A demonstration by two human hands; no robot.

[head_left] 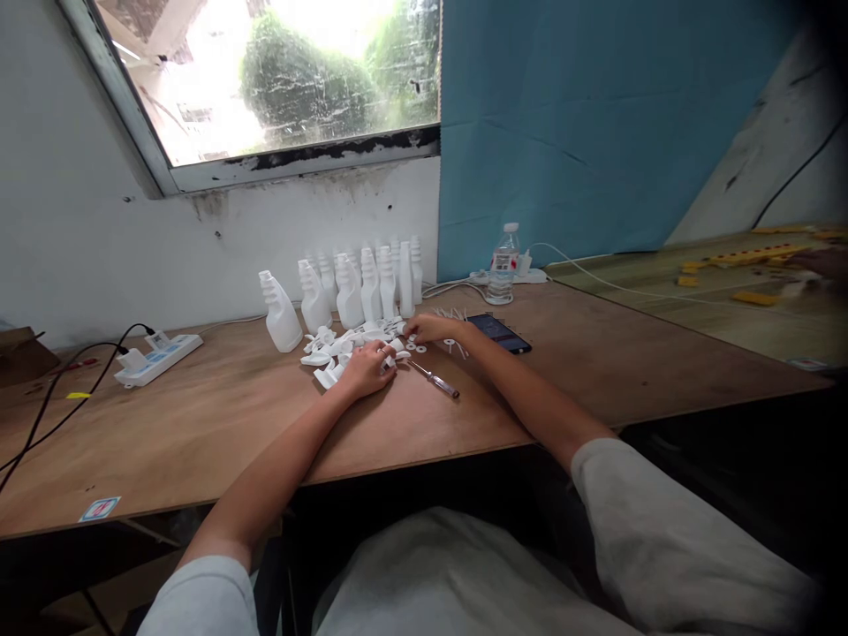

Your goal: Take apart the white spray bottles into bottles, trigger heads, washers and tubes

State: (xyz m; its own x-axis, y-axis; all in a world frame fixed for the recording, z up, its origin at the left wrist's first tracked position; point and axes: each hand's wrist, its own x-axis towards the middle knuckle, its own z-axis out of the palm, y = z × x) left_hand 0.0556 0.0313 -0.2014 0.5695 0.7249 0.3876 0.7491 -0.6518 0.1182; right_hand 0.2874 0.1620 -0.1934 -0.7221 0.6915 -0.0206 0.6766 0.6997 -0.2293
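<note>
My left hand [368, 369] rests on the table with its fingers curled round a white plastic spray-head part [389, 362]. Just right of it, the fingers of my right hand [427, 329] are bent down at the edge of a heap of white sprayer parts [322, 343]; what lies between them is hidden. Small white rings [421, 349] lie below that hand. A screwdriver [434, 380] with a clear handle lies in front of both hands. Behind the heap, several white spray bottles [282, 316] without heads stand upright.
A phone [498, 333] lies right of my right forearm, with a water bottle [503, 269] behind it. Thin white tubes [457, 349] lie near the phone. At the left is a power strip [159, 359] with black cables. Another person's hand [818, 262] shows at far right near yellow pieces [755, 299].
</note>
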